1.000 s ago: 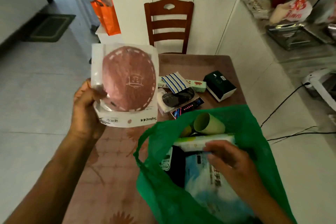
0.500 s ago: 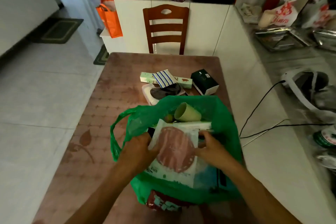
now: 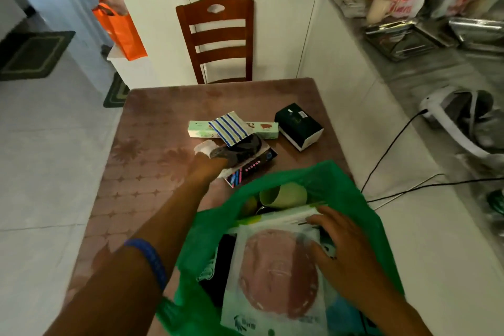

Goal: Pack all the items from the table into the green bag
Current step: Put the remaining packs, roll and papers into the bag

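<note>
The green bag stands open at the near edge of the brown table. Inside lie a packet with a pink round pad, a pale green cup and other packs. My right hand rests flat on the pink packet, fingers apart. My left hand reaches across the table and grips the near edge of a white packet with a dark item. Under that packet is a black box with pink dots. Behind lie a blue-striped packet, a long pale green box and a dark green box.
A wooden chair stands at the table's far side before white cabinets. An orange bag sits at the back left. Black cables run along the white ledge right of the table, toward a cluttered counter.
The pink packet went from my raised left hand into the bag. My left hand then left the bag and reached forward to the dark-item packet. My right hand stayed in the bag.
</note>
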### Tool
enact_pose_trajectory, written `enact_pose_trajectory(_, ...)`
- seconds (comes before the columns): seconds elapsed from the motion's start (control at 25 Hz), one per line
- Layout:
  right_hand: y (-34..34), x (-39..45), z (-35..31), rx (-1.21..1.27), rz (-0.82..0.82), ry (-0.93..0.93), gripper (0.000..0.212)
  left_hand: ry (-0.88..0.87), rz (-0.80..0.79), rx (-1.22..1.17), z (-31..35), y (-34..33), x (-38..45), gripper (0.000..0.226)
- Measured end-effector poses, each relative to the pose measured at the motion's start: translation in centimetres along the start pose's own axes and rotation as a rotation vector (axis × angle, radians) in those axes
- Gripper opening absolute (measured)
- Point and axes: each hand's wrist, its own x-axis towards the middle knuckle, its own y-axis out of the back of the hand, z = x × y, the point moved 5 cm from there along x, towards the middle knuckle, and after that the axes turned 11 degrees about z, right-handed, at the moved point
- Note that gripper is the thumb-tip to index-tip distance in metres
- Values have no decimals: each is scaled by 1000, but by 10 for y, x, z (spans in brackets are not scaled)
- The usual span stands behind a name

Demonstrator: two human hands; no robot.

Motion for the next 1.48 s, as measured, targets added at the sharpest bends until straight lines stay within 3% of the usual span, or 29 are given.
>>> enact_pose_trajectory(0.08,-11,-5,7,-37,-16,-24,32,260,-84,-125,-40,-26,36,49)
enact_pose_trajectory(0.12,-12,-7,12,-45,-16,-47,32,296,-101,-158,-50,-36,47,51)
enact_pose_trajectory(0.32,-8,-28,31,11,-37,-171,29,230,-73,-302,-54,-42,60,24)
enact_pose_trajectory(0.4,-7,-34,29,35,-47,-163,30,36,-3,-145,-46,-29,58,26)
enact_pose_trajectory(0.48,-10,-35,24,22,-66,-129,33,-389,83,207,-26,-21,50,26)
enact_pose_trajectory(0.56,-14,-34,19,9,-93,-102,34,-712,-43,489,-17,-40,45,56)
enact_pose_trajectory(0.64,-22,-33,17,-30,-130,-55,31,-835,-132,825,-25,-64,50,78)
enact_pose_trajectory(0.72,-27,-27,29,-74,-148,9,37,-922,28,1015,-29,-73,56,64)
enact_pose_trajectory(0.8,-25,-19,49,-53,-169,37,37,-958,152,1026,-25,-74,45,43)
enact_pose_trajectory(0.92,-11,-8,60,54,-199,55,27,-922,227,868,2,-42,20,25)
enact_pose_trajectory(1.04,26,0,55,284,-110,31,29,-763,309,328,37,26,-43,17)
enact_pose_trajectory(1.12,43,8,50,514,-12,-91,40,-591,162,-198,48,64,-107,11)
enact_pose_trajectory(1.2,65,19,42,780,219,-193,46,-509,-45,-338,46,67,-167,19)
enact_pose_trajectory(1.28,86,33,28,865,405,-145,44,-544,-141,-52,21,42,-198,7)
enact_pose_trajectory(1.32,92,41,16,810,404,-47,38,-549,-150,172,8,29,-205,14)
enact_pose_trajectory(1.4,80,47,-12,582,222,260,24,-642,-103,584,-10,12,-213,50)
enact_pose_trajectory(1.48,35,39,-28,362,-142,497,23,-728,66,574,1,18,-211,56)
